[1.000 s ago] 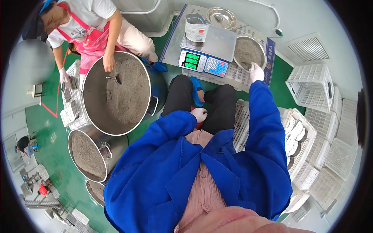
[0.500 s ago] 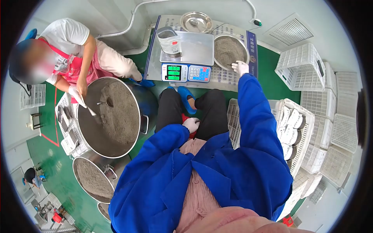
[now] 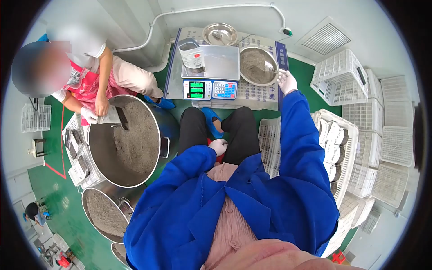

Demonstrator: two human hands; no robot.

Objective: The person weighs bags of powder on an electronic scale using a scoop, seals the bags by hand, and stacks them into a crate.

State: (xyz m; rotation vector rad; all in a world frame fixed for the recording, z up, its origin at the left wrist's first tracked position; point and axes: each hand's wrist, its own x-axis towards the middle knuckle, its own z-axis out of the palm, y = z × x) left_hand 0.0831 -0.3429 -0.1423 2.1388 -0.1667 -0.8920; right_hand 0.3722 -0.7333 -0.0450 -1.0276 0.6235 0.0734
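My right hand (image 3: pixel 286 82), in a white glove, pinches a thin metal spoon (image 3: pixel 271 70) at the right rim of a steel bowl (image 3: pixel 243 78) of grey-brown powder. The spoon's head lies over the powder. Between my thighs is my gloved left hand (image 3: pixel 218 146), its fingers curled beside something red; whatever it may hold is hidden. A digital scale (image 3: pixel 220 63) with lit green displays stands left of the bowl. On its plate sits an open silver pouch (image 3: pixel 191 55) with a white label. Behind the scale is a second steel bowl (image 3: pixel 220 34) with a spoon inside.
At left, a co-worker in a red apron (image 3: pixel 85 85) holds a pouch and a dark scoop over a large steel drum (image 3: pixel 105 155) of powder. Another drum (image 3: pixel 101 207) stands nearer. On the right are a crate (image 3: pixel 351 173) of filled pouches and stacked white crates (image 3: pixel 369 114).
My right hand has closed on the spoon at the bowl's rim. The co-worker's hands now hold a pouch and scoop above the drum. The whole view has shifted slightly.
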